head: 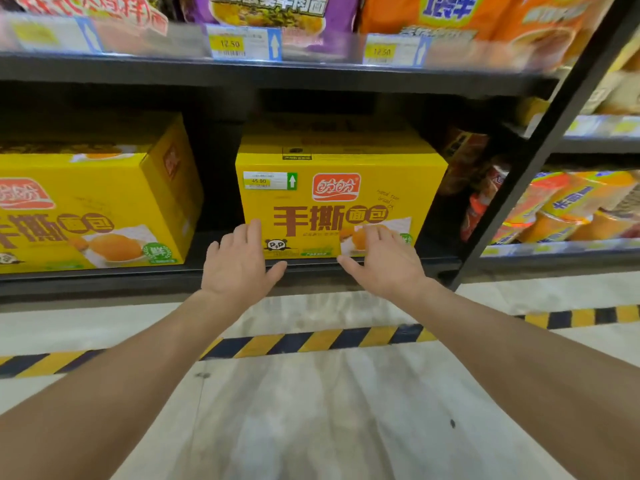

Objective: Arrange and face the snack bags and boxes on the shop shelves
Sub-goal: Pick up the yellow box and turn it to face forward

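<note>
low shelf (pixel 104 277): my left hand (pixel 239 259), right hand (pixel 382 259) flat, gripping nothing, on middle box (pixel 332 199), seemingly faced; side box (pixel 86 209) looks angled, pending.

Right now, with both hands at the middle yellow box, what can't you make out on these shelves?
Left box: cut off by the head view's left edge.
Top bags: cut by the top edge, motion-blurred.
Price label on the middle box: print under 45.00 too small.
Dark packs: shadowed, partly behind the post.
Left hand, right hand: whether they touch the box is unclear.
</note>
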Available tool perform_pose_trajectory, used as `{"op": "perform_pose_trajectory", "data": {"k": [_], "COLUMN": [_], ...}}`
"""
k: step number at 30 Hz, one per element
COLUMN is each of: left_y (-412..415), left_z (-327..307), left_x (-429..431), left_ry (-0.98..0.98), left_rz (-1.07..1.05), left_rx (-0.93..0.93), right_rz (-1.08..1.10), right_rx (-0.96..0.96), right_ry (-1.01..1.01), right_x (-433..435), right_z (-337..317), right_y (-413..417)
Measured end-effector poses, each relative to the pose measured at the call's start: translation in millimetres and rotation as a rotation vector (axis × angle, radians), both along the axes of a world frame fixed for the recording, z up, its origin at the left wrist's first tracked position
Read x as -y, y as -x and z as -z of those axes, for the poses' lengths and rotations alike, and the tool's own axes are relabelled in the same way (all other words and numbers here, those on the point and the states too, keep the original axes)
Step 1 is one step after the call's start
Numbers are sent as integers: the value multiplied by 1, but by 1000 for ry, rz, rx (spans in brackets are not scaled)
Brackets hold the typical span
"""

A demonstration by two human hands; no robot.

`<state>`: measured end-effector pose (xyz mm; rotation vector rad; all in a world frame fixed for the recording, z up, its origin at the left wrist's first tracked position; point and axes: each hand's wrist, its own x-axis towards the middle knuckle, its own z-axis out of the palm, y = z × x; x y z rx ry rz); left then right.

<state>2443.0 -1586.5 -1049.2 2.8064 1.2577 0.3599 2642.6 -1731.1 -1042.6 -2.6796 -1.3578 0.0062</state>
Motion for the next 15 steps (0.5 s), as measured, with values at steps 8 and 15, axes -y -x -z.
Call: {"op": "perform_pose_trajectory", "data": {"k": [8,15], "left_y": [-46,-73], "left_z": [-13,-8], "left_x": [-30,-63], "left_ry": [473,585], "left_rz": [-195,-222], "left_rx": [762,929], "right_rz": [345,297], "right_rx": [-472,-752], "right_ry": [-628,-850], "right_x": [7,-12], "right_z": [-7,0], "right_y": [-75,-133]}}
